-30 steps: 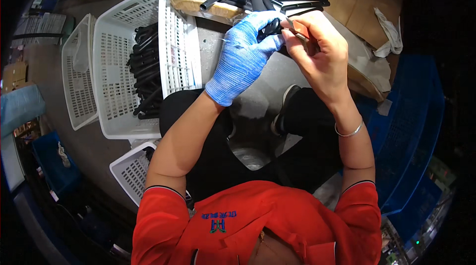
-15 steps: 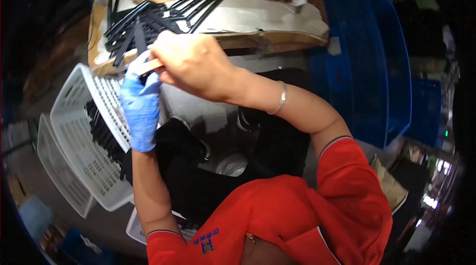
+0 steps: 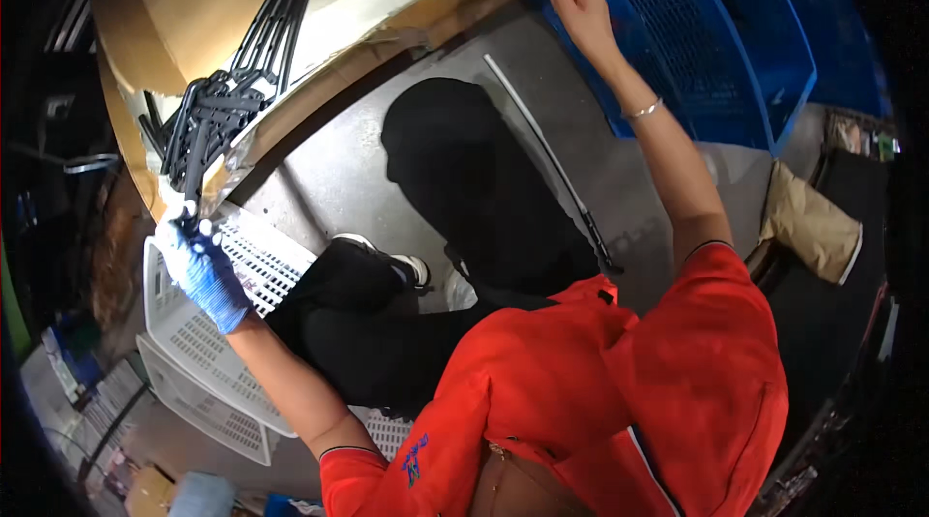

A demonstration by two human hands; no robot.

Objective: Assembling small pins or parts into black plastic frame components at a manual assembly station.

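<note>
My left hand (image 3: 201, 265), in a blue glove, is at the left, below the pile of black parts. Its fingers are closed round the lower end of a black bar (image 3: 196, 164), whose upper end overlaps the pile. Bent, slender black parts (image 3: 271, 33) make up this heap on the cardboard. My bare right hand (image 3: 584, 16) is stretched far up and to the right, at the near side of a blue plastic crate (image 3: 668, 43). Its fingers look apart, slightly blurred, and nothing shows in them.
White perforated baskets (image 3: 208, 348) stand at the lower left, below my gloved hand. A large cardboard box (image 3: 387, 29) lies along the top. On the grey floor, a long thin rod (image 3: 542, 135) lies right of my dark-clothed leg. A tan paper bag (image 3: 813, 222) is at the right.
My hands were together by the black parts; my right hand has swung away to the blue crate. A narrow brown thing between them no longer shows. The view has turned.
</note>
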